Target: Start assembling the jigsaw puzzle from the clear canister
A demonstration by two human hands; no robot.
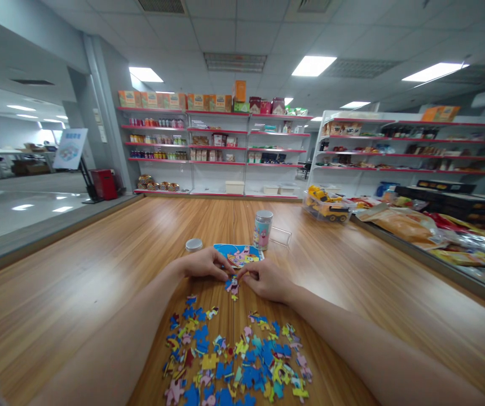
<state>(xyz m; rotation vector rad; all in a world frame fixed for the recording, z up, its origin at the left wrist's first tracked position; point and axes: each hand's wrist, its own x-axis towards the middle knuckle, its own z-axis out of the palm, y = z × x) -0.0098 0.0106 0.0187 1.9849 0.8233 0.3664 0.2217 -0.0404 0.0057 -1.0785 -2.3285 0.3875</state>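
Note:
A small cluster of joined jigsaw puzzle pieces (233, 286), blue, pink and yellow, lies on the wooden table. At its upper left edge, my left hand (203, 264) pinches with thumb and index finger. My right hand (267, 281) has its curled fingertips on the upper right edge of the same cluster. Just beyond the hands is a colourful picture sheet (246, 256), partly covered by my left fingers. Nearer to me, many loose puzzle pieces (248, 375) are spread between my forearms, mostly blue and yellow with some pink.
Behind the sheet stands a printed cylindrical can (263, 230), with a wire stand (282, 237) beside it. A silver lid (194, 245) lies left. Farther right are a clear bin with yellow toy trucks (329, 210) and packaged goods (403, 223). Stocked shelves (217, 146) line the back.

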